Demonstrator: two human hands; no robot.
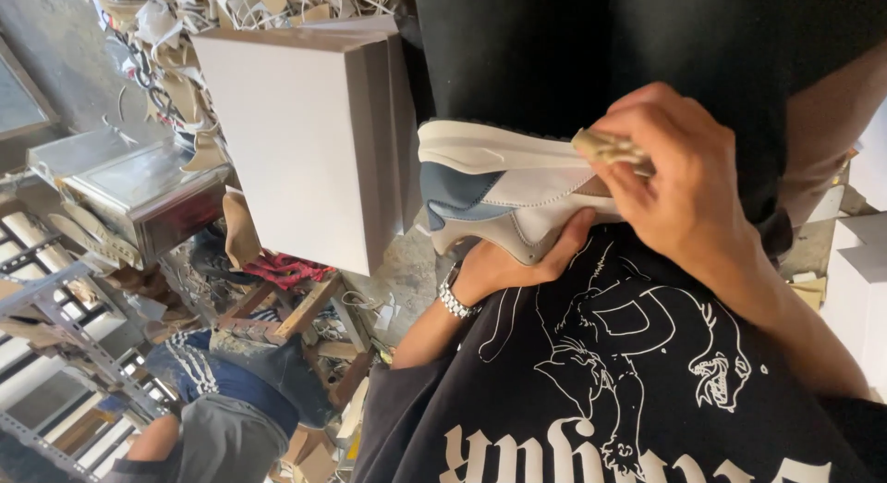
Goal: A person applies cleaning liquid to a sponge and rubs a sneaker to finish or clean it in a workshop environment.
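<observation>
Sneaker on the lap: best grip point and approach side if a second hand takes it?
Grip the sneaker at its free heel end, coming from image-left. The left hand cups its underside, the right hand covers the far end with a beige scrap; only the heel juts clear.

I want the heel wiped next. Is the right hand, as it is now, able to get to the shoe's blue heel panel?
Probably yes. The right hand holds a small beige pad against the shoe, and the blue heel panel lies bare; the left hand grips only from below.
</observation>
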